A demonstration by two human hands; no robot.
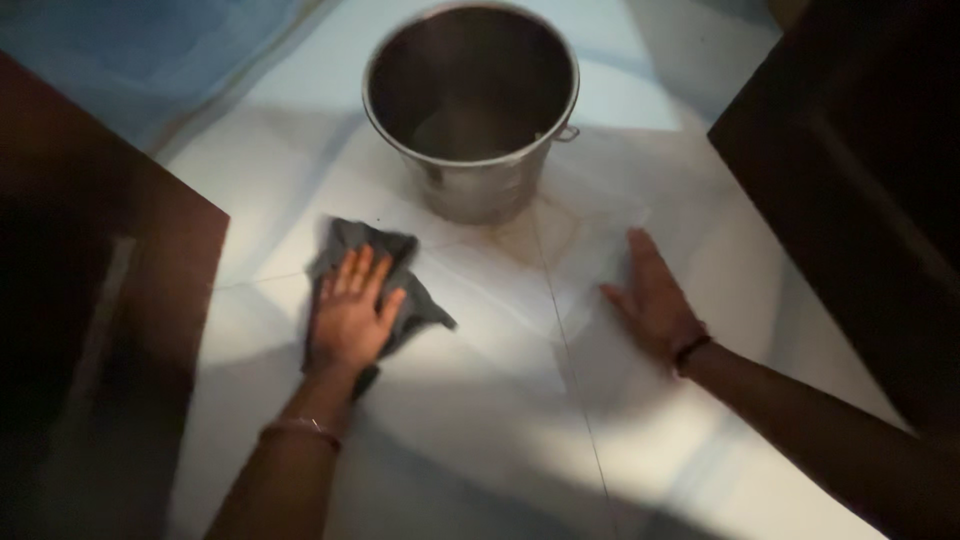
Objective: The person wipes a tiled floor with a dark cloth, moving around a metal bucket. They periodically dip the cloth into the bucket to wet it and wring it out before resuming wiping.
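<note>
On the white tiled floor [480, 400], nearest, the left hand [348, 318] is pressed flat, fingers spread, on a grey cloth [372, 275]. Right hand [652, 300] is laid open-palmed on bare tile. Beyond, a steel bucket [470, 100] stands upright; possibly water inside, dimly seen.

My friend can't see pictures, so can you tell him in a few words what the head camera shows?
A person's left hand presses a grey cloth flat on a white tiled floor, while the right hand rests palm down on the tiles. A metal bucket stands just beyond the hands, with dark furniture at both sides.
</note>
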